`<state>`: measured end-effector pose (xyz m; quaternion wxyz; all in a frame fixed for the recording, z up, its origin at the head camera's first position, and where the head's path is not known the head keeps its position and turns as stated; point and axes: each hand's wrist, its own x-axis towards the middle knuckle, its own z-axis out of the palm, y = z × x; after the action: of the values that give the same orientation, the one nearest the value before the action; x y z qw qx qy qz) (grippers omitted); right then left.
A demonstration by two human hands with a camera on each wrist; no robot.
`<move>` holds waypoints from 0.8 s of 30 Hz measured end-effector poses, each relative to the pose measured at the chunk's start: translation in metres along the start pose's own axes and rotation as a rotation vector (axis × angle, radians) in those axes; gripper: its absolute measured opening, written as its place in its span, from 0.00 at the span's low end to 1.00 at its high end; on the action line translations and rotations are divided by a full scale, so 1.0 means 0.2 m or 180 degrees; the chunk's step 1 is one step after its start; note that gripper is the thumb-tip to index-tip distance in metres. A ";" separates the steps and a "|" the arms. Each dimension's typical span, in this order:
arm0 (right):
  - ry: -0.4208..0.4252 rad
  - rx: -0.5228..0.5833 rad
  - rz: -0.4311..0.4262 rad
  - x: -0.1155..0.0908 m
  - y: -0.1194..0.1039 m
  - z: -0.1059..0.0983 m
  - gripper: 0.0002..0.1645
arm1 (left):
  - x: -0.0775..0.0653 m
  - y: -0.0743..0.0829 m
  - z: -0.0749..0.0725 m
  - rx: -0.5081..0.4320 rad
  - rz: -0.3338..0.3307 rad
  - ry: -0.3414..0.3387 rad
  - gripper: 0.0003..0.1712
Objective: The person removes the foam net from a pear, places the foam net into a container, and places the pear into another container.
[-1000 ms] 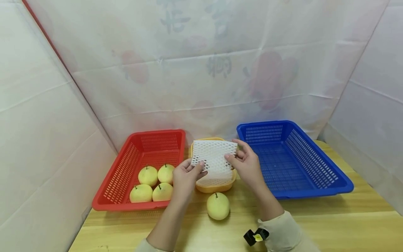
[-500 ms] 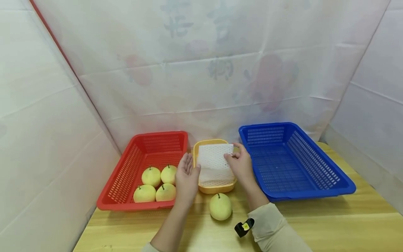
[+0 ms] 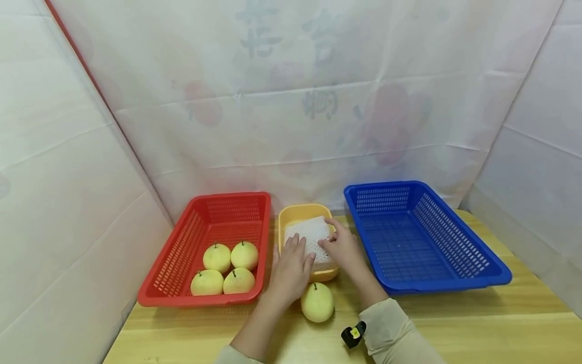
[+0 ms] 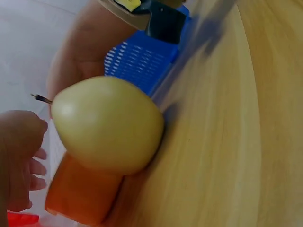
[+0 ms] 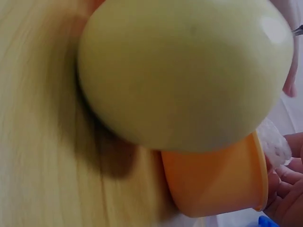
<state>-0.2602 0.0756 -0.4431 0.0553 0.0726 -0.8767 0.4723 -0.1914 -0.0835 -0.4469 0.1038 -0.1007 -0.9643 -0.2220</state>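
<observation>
A white foam fruit net (image 3: 313, 233) lies over the yellow-orange basket (image 3: 297, 210) in the middle of the head view. My right hand (image 3: 344, 247) pinches the net's right edge between thumb and fingers. Laid over the net's lower left part is my left hand (image 3: 291, 268), palm down with fingers extended. Just in front of the basket stands a yellow-green pear (image 3: 317, 303) on the table, stem up. It looms large in both wrist views, where the left hand (image 4: 21, 158) shows beside it and the right hand (image 5: 289, 182) beyond the orange basket wall (image 5: 218, 184).
To the left a red basket (image 3: 156, 253) holds several pears (image 3: 217, 258). A blue basket (image 3: 400, 242) stands at the right. Both are on the wooden table (image 3: 454, 323), with white cloth walls (image 3: 291, 126) behind and at the sides. A black wrist camera (image 3: 353, 333) hangs at the right sleeve.
My left hand lets go of the net's left edge, turns palm-up beside the basket, then swings over onto the net. The net drops lower and tilts, the right hand still pinching it.
</observation>
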 end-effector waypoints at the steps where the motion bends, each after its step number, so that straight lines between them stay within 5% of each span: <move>1: -0.0021 -0.0059 -0.0002 0.00 0.00 0.00 0.38 | 0.00 0.00 0.01 0.0131 -0.0014 -0.0067 0.34; 6: 0.0189 -0.0400 -0.0197 -0.02 0.00 0.01 0.41 | 0.01 -0.02 0.05 0.0510 -0.0045 -0.0317 0.35; 11: 0.0672 -0.1074 -0.1050 -0.08 0.00 0.03 0.30 | 0.01 -0.03 0.06 0.0594 -0.0036 -0.0344 0.34; 14: 0.0726 -0.1483 -0.1472 -0.11 0.02 0.04 0.21 | 0.01 -0.03 0.06 0.0593 -0.0045 -0.0345 0.33; 24: 0.0493 -0.1941 -0.1479 -0.13 0.05 0.05 0.31 | 0.01 -0.03 0.06 0.0627 -0.0082 -0.0371 0.31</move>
<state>-0.2372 0.0742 -0.4601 0.2458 0.2135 -0.9303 0.1691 -0.1964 -0.0832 -0.4598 0.0541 -0.0903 -0.9870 -0.1213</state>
